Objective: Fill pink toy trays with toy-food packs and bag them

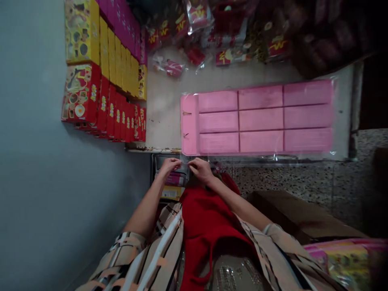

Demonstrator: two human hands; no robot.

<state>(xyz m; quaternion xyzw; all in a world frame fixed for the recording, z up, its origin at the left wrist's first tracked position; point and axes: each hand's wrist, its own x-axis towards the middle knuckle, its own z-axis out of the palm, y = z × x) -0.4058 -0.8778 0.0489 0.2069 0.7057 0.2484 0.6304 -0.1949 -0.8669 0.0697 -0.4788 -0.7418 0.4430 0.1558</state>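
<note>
A long pink panel with raised rectangular blocks lies flat on the table inside a clear plastic bag. Just below the panel's near left corner, my left hand is closed in a pinch. Close beside it, my right hand pinches too, its fingertips a small gap from the left ones. Both seem to grip the thin edge of the clear bag, though the film between the fingers is hard to see. Two small dark marks or slots show on the panel's left end strip.
Stacked red boxes, yellow boxes and purple boxes line the left wall. Plastic-wrapped red packets crowd the table's back. Below the table, at left, a dark crate holds purple and yellow boxes. A brown carton stands right.
</note>
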